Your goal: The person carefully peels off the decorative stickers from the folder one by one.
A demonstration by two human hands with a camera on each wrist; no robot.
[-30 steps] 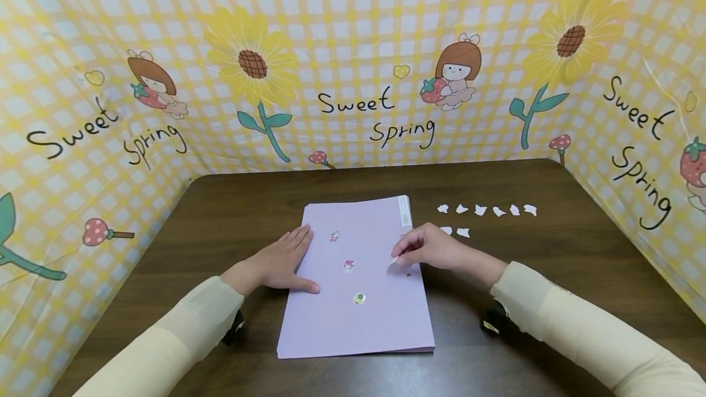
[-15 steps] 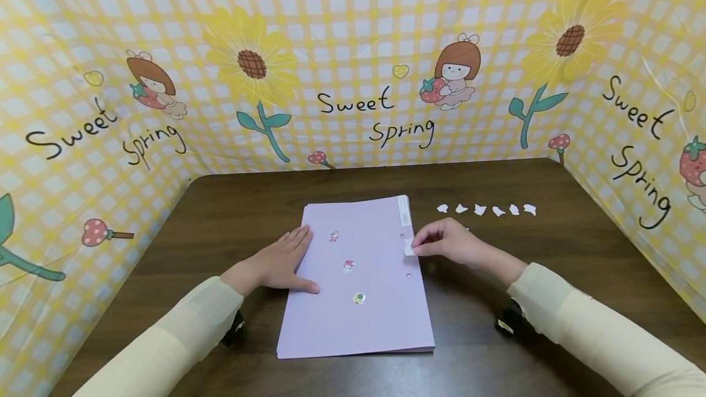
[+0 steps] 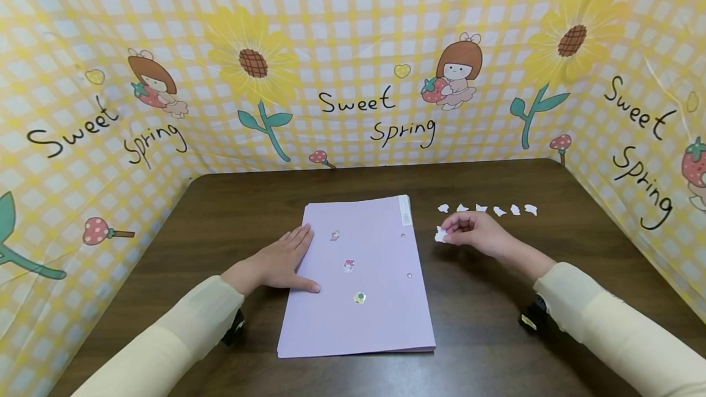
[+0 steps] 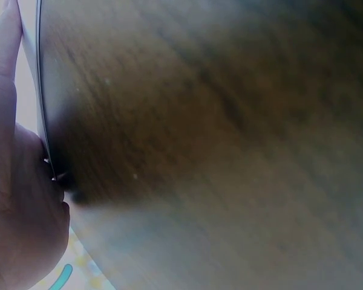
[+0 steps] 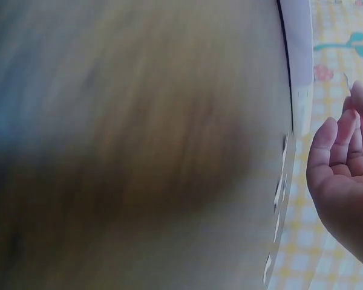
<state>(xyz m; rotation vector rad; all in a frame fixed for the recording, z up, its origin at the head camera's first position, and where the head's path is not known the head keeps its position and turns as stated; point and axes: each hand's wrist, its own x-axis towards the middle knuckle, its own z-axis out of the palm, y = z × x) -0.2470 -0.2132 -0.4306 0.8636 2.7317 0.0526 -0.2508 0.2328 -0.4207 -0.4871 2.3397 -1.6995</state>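
Observation:
A light purple folder lies flat in the middle of the table in the head view. Three small stickers show on its cover: one upper left, a pink one and a yellow-green one. My left hand rests with fingers extended on the folder's left edge. To the right of the folder, my right hand pinches a small white paper scrap between thumb and fingers, just above or at the tabletop; which one I cannot tell.
Several torn white scraps lie in a row on the dark wooden table, behind my right hand. A patterned yellow check cloth walls off the back and sides. Two snaps sit near the folder's right edge.
My right hand has moved right from over the folder to the table beside it, carrying the white scrap. Its hand now covers where two nearer scraps lay. The left hand stays put.

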